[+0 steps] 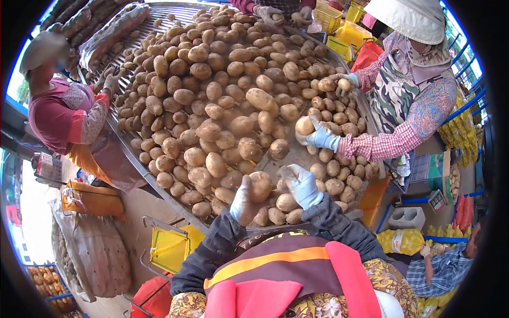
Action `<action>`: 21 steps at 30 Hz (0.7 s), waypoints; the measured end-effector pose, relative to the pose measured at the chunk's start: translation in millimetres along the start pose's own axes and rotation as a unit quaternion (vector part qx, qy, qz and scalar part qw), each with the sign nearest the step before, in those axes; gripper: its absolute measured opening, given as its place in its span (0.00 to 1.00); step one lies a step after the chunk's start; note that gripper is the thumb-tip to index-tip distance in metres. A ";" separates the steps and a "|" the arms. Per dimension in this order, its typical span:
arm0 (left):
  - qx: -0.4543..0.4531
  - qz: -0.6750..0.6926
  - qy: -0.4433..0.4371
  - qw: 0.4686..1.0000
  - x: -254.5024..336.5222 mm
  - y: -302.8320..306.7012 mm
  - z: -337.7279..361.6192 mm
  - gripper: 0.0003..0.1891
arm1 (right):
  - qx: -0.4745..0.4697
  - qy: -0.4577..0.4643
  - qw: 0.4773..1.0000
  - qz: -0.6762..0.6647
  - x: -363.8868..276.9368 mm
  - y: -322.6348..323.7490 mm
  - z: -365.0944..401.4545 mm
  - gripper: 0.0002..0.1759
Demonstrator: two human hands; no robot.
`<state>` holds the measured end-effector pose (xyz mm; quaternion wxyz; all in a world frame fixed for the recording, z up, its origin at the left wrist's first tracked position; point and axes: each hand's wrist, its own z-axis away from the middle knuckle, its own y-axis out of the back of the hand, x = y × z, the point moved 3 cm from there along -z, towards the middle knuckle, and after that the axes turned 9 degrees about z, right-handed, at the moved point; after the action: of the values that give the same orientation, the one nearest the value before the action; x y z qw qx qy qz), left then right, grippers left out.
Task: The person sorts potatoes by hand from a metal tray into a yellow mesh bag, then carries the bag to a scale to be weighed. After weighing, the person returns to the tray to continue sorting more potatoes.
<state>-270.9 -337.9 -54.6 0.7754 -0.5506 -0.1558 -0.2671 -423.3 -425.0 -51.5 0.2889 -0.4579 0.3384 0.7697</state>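
My left hand (pixel 243 204), in a pale glove, closes on the side of a large round potato (pixel 260 186) at the near edge of the heap. To the right, my right hand (pixel 304 185), in a light blue glove with grey fingertips, hovers with loosely bent fingers; I see nothing held in it. Under its fingers lies a smaller potato (pixel 287 202). A big pile of potatoes (pixel 212 106) covers most of the metal sorting table (pixel 297 151). Another dirt-marked potato (pixel 278 149) rests just beyond my hands.
At right a co-worker's gloved hand (pixel 322 137) grips a potato. Another worker (pixel 69 114) stands at left; a third's gloves (pixel 270 15) show at the far edge. Around the table are a yellow crate (pixel 172 246), a large sack (pixel 95 254) and an orange container (pixel 93 199).
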 end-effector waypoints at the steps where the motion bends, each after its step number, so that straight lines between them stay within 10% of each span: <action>1: 0.003 0.078 0.065 0.995 0.3 -2.9 5.2 0.42 | -0.004 0.001 1.000 0.000 -6.3 -2.8 -0.9 0.29; 3: 0.008 0.085 0.072 0.994 -4.2 3.0 6.0 0.44 | 0.114 0.354 0.915 0.156 -47.1 -9.9 9.8 0.31; 7: -0.059 0.164 0.108 0.979 -14.9 11.5 6.7 0.44 | -0.074 0.304 0.945 0.094 -48.1 -34.9 4.5 0.25; 11: -0.027 0.186 0.165 0.968 -12.4 4.4 20.8 0.45 | -0.107 -0.008 0.974 -0.201 -11.2 -26.2 -23.4 0.15; 21: 0.018 0.189 0.128 0.974 -10.9 -5.2 24.4 0.45 | 0.041 0.466 0.876 0.115 -49.8 -20.0 8.1 0.08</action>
<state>-281.5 -313.7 -48.0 0.8349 -0.5174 0.0467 -0.1816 -391.7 -413.4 -9.0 0.0256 -0.7094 0.5150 0.4805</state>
